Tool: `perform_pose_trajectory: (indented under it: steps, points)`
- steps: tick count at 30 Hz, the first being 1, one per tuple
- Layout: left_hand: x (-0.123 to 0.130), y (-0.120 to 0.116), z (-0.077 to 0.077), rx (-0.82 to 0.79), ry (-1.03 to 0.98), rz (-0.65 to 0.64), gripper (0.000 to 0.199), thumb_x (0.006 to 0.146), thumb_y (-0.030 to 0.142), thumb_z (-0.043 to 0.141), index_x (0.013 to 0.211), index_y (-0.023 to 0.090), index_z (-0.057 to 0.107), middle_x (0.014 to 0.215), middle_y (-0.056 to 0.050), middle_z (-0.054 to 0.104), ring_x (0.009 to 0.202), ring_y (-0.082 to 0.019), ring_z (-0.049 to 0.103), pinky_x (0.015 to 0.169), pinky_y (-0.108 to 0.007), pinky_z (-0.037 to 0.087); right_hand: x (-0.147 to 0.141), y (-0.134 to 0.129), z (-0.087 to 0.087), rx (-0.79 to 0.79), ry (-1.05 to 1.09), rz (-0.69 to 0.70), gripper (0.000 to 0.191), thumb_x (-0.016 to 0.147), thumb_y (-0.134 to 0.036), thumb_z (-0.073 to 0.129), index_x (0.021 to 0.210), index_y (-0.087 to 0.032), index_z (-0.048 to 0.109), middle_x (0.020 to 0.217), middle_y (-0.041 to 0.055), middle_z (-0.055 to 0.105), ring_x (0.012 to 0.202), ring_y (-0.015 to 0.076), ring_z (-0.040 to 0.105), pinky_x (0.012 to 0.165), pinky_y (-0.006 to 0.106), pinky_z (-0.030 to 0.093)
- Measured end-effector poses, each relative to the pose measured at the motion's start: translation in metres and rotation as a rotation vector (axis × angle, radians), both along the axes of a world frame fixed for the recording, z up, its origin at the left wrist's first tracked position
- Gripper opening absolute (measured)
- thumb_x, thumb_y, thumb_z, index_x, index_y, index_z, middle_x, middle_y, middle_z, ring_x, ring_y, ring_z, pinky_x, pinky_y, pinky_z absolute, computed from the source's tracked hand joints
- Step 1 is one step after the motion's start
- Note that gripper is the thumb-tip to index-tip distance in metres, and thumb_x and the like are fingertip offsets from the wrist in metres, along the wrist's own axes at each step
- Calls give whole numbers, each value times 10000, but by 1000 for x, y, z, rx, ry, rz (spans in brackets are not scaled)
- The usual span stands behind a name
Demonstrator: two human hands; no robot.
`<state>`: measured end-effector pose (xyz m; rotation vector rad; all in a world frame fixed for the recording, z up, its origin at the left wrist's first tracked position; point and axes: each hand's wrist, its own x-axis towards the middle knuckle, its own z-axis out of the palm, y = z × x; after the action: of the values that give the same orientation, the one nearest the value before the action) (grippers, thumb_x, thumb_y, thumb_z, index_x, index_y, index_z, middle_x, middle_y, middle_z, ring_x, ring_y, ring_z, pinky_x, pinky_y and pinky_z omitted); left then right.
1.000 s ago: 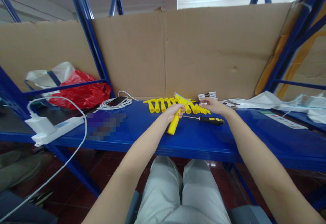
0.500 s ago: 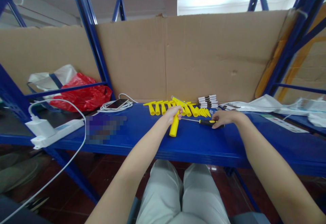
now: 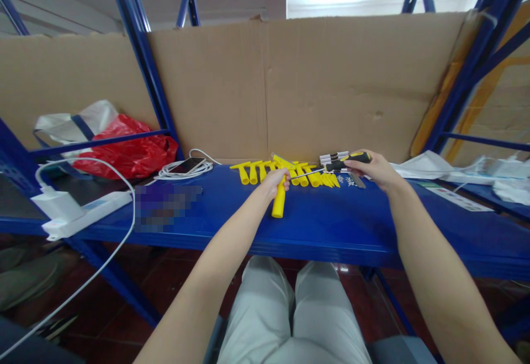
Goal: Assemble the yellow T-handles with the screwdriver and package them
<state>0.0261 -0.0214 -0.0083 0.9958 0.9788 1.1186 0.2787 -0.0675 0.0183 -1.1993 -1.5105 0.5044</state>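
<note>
My left hand (image 3: 276, 183) is closed round a yellow T-shaped scraper (image 3: 279, 204), its handle end pointing down toward me. In my right hand (image 3: 375, 169) is a screwdriver (image 3: 351, 162) with a black and yellow handle. Its shaft slants down to the left, and the tip reaches the scraper by my left fingers; whether it sits in a screw I cannot tell. Behind my left hand lies a row of several similar yellow T-shaped pieces (image 3: 245, 175). Small yellow pointed pieces (image 3: 330, 180) and little silvery bits (image 3: 348, 180), perhaps screws, lie to their right.
White black-banded packs (image 3: 331, 157) lie before the cardboard wall (image 3: 323, 88). On the blue bench (image 3: 331, 220) are a coiled white cable (image 3: 174, 172), a phone (image 3: 192, 164) and a power strip (image 3: 99, 209). A red bag (image 3: 128, 148) is at left.
My right hand has lifted the screwdriver off the bench and tilted it, bringing its tip to the yellow scraper. My left hand keeps its hold on the scraper.
</note>
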Motion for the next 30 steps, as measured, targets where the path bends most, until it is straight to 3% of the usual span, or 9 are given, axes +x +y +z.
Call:
perform_pose_trajectory:
  steps: [4,7,11,14,21,30]
  points:
    - [0,-1,0,-8,-3,11,254,796,0,425,621,183,408,434,66,413,300,-35,305,342,-155,222,-5,4,1,70,214,-39,421,555,-498,809,668,-192,542,520,-14,573,413,83,434,380,211,316]
    - [-1,-1,0,-9,-4,9,250,787,-4,429,625,186,407,438,67,417,302,-37,307,346,-159,233,-6,5,3,141,334,-150,372,621,-458,790,653,-199,525,467,-37,521,375,82,405,345,209,293]
    - [0,0,0,-20,9,17,245,776,-4,439,628,188,407,445,66,417,304,-40,301,350,-167,239,-5,5,7,246,496,-370,280,692,-285,743,620,-198,487,431,-74,438,367,69,373,327,197,259]
    - [0,0,-1,-22,15,34,242,760,-6,460,624,188,409,447,65,419,307,-39,302,349,-167,234,-4,4,11,307,604,-461,247,723,-178,693,601,-191,478,406,-83,404,359,66,357,325,202,244]
    - [0,0,-1,-43,51,59,244,757,-5,472,616,187,416,440,63,417,296,-44,305,342,-172,241,-5,-5,23,339,842,-477,255,802,-104,583,617,-199,435,381,-99,342,334,58,299,316,201,171]
    - [-2,1,-2,-32,43,54,233,739,-5,482,613,182,428,422,57,421,302,-41,315,332,-160,241,-10,-13,26,315,870,-484,251,806,-101,572,640,-204,414,431,-97,330,349,55,294,316,196,161]
